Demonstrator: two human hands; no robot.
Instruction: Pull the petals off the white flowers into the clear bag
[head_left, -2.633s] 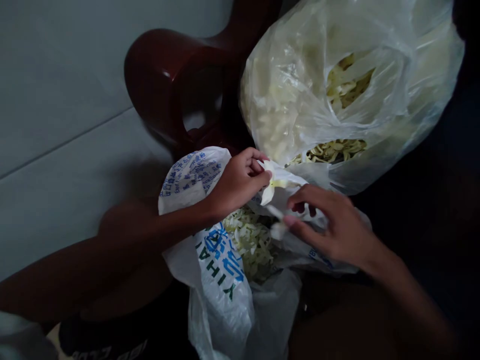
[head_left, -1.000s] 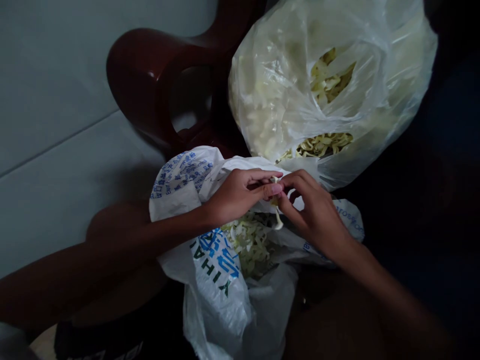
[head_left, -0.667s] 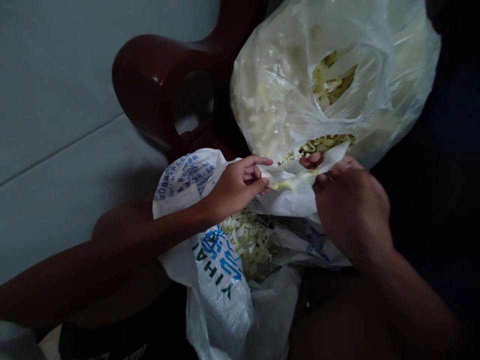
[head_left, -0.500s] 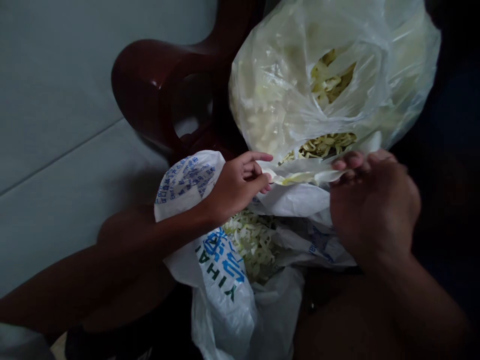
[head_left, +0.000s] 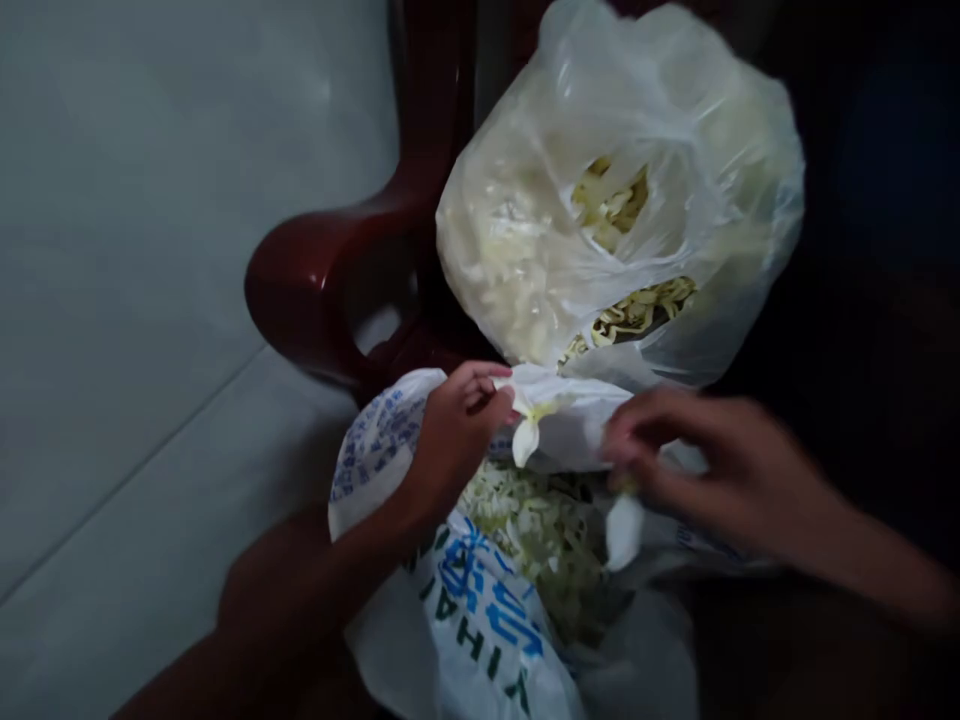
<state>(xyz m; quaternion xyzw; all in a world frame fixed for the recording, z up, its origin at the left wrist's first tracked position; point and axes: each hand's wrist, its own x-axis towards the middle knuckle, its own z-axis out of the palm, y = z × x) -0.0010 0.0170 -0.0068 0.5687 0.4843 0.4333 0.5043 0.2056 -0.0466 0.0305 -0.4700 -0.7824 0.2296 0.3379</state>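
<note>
Near, a printed sack (head_left: 394, 645) holds pale petals (head_left: 540, 530). A white petal (head_left: 624, 532) shows below the blurred right hand (head_left: 701, 455), whose grip I cannot tell; leftward, the left hand (head_left: 454, 430) pinches a flower (head_left: 526, 440) over the sack. Far: a translucent bag (head_left: 720, 210).

Shows thin, glossy, translucent plastic on large bag (head_left: 510, 250); creased, plastic-like sheeting on printed bag (head_left: 469, 610); polished, smooth finish on dark-red furniture (head_left: 296, 265); faint sheen on floor tiles (head_left: 150, 250).

The left hand (head_left: 466, 425) pinched a pale flower (head_left: 527, 436) above a printed bag (head_left: 487, 625). A white petal (head_left: 624, 532) hung beneath the blurred right hand (head_left: 697, 455).
</note>
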